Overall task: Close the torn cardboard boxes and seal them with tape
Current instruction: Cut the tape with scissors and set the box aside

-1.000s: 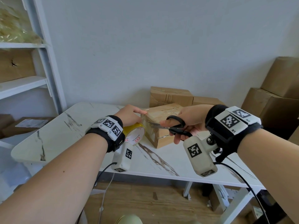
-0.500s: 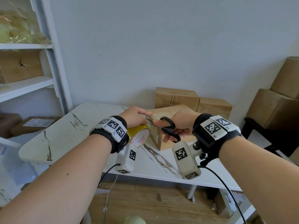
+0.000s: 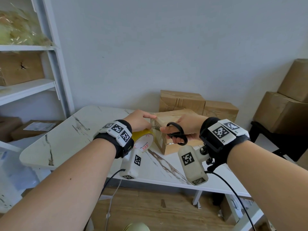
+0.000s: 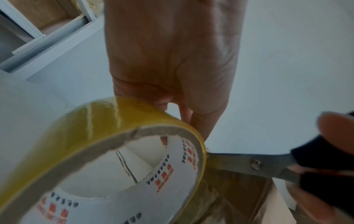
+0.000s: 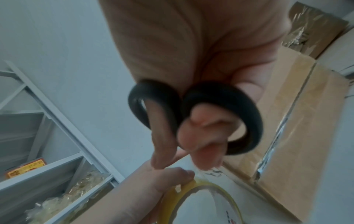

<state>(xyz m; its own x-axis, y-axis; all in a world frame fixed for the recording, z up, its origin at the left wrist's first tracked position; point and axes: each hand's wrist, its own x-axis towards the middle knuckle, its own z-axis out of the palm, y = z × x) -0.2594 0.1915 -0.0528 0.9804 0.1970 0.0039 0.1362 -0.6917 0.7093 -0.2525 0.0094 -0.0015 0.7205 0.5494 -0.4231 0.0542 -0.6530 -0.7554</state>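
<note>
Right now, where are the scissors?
In the head view the scissors are near the middle, gripped in the right hand, blades pointing left toward the tape roll in front of the box.

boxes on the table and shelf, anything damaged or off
Yes. The box on the left shelf has a ragged dark hole torn in its front face. On the table, the tall rear box shows creased, wrinkled cardboard on its front. The box being taped sits at an angle to the table edge, corner toward the person.
</note>
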